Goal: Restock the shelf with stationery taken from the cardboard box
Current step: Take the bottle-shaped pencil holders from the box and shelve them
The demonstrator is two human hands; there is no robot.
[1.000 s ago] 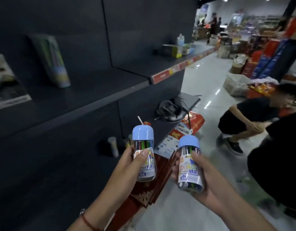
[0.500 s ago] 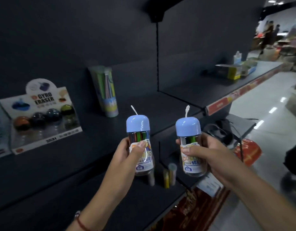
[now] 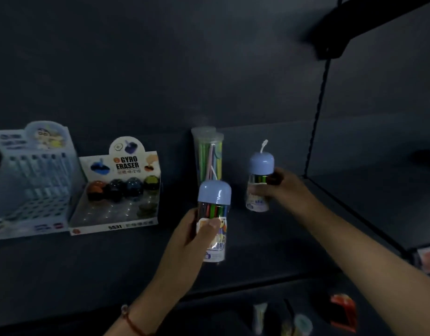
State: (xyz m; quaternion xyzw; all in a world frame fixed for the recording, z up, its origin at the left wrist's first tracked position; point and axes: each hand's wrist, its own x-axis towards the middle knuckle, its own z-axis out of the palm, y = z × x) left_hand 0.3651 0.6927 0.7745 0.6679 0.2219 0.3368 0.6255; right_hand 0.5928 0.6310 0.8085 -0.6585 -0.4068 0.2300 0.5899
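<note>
My left hand (image 3: 197, 232) grips a clear marker bottle with a blue dome cap (image 3: 214, 204), held upright just above the dark shelf (image 3: 93, 265). My right hand (image 3: 280, 185) grips a second blue-capped marker bottle (image 3: 260, 180), reached farther back over the shelf, its base close to or on the shelf surface. Both bottles hold coloured pens and carry a printed label. The right bottle stands to the right of a tall clear tube of pens (image 3: 208, 154) at the back wall. The cardboard box is out of view.
A "Gyro Eraser" display box (image 3: 117, 190) and a pale blue display stand (image 3: 30, 180) occupy the shelf's left part. A vertical divider post (image 3: 315, 122) bounds the bay on the right. Small tubes (image 3: 260, 314) and a red packet (image 3: 344, 311) lie on the lower shelf.
The view swung from the aisle to the shelf. Both hands carried the bottles up and forward over the shelf; the right one has reached farther back beside the tall tube.
</note>
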